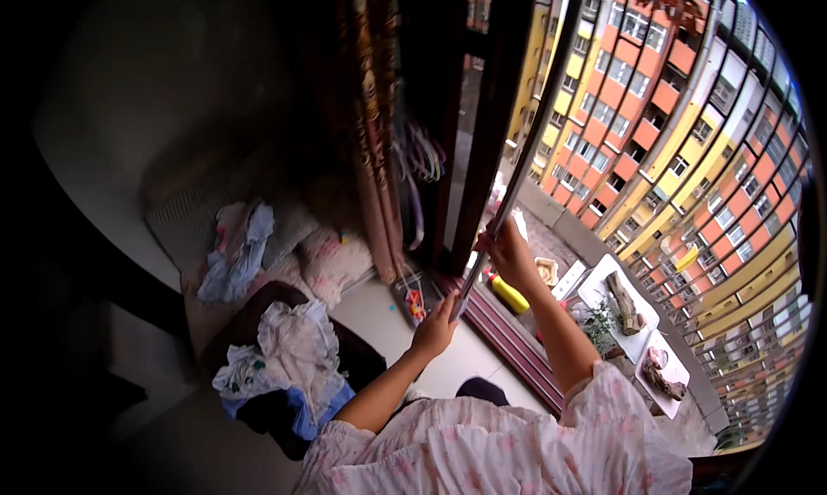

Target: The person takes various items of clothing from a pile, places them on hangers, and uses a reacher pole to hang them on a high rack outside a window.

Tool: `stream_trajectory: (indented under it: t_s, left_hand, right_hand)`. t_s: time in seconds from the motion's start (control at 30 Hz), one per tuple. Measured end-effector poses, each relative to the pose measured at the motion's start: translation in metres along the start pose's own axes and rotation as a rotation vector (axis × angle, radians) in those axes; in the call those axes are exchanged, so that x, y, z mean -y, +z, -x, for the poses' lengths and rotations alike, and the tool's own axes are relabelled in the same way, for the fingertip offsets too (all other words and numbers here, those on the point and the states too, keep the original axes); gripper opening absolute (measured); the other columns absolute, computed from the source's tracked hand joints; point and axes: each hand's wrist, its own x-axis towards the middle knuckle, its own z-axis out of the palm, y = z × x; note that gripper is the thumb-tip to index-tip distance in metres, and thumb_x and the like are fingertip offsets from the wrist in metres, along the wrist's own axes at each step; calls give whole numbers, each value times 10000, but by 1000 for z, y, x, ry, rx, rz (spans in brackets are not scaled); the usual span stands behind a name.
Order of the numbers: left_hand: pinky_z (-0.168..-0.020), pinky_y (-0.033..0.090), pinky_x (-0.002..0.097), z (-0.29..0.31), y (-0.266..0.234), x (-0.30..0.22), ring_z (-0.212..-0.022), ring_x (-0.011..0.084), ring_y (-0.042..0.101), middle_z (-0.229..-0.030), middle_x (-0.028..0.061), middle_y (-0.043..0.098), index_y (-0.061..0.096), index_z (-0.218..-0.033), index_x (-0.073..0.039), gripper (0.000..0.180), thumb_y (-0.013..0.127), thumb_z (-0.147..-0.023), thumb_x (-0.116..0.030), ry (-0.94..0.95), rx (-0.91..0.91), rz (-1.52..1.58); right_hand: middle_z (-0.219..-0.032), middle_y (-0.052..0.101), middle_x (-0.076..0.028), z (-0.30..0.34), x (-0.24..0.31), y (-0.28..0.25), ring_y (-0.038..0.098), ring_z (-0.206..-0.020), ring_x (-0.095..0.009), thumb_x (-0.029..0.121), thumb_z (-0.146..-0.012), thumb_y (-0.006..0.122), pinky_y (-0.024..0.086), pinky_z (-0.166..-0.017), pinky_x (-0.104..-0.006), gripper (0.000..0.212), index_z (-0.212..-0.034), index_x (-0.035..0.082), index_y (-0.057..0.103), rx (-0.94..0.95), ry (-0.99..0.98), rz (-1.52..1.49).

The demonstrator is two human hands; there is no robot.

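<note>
A long, thin dark bar slants from the top of the view down to the door track. Whether it is a loose pole or the edge of a door frame, I cannot tell. My right hand is closed round it at mid-height, with something small and white showing just behind the fingers. Lower down, my left hand is closed on the bar's lower end, near the floor. A dark door frame stands just left of the bar.
Maroon door track crosses the floor. Beyond it are a yellow bottle, white trays with driftwood-like pieces, and window bars. At left, clothes lie heaped on a dark seat beside a curtain.
</note>
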Motion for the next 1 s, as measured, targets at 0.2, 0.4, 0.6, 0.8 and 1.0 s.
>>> stream_trajectory:
  t_s: [0.2,0.4,0.6,0.8,1.0]
  left_hand:
    - [-762,464,370,75,-17,85,-901,316,560,-1101,209,501,372,-1235,-80,523,575,-754,-114,-378,114,-109]
    - [-758,467,367,163,-26,125,-919,299,560,-1007,175,561,483,-1124,-55,403,584,-736,-98,-802,-75,134]
    - [-713,470,346,202,-11,126,-817,260,582,-897,135,582,481,-1116,-42,390,581,-747,-116,-1069,-174,51]
    - [-718,474,326,167,13,114,-838,250,585,-952,133,583,477,-1114,-44,350,563,-781,-111,-1145,-397,186]
    - [-689,472,282,146,43,118,-754,184,600,-968,107,584,463,-1139,-57,337,546,-816,-106,-1202,-482,306]
  right_hand:
    - [-725,554,-91,-79,-150,37,573,-692,-170,21,-860,435,453,-644,-285,143,-980,17,358,-54,129,97]
    - [-762,578,-215,-123,-222,62,577,-726,-386,183,-847,487,430,-626,-429,248,-919,11,323,-82,307,249]
    - [-766,571,-234,-160,-268,81,570,-739,-411,184,-842,490,431,-613,-443,246,-931,13,338,-94,345,252]
    - [-770,508,-70,-160,-262,89,501,-647,-142,171,-821,598,420,-577,-272,277,-950,22,402,-83,303,263]
    - [-766,503,-93,-28,-271,147,492,-678,-191,-6,-784,489,410,-603,-260,151,-933,4,467,130,150,192]
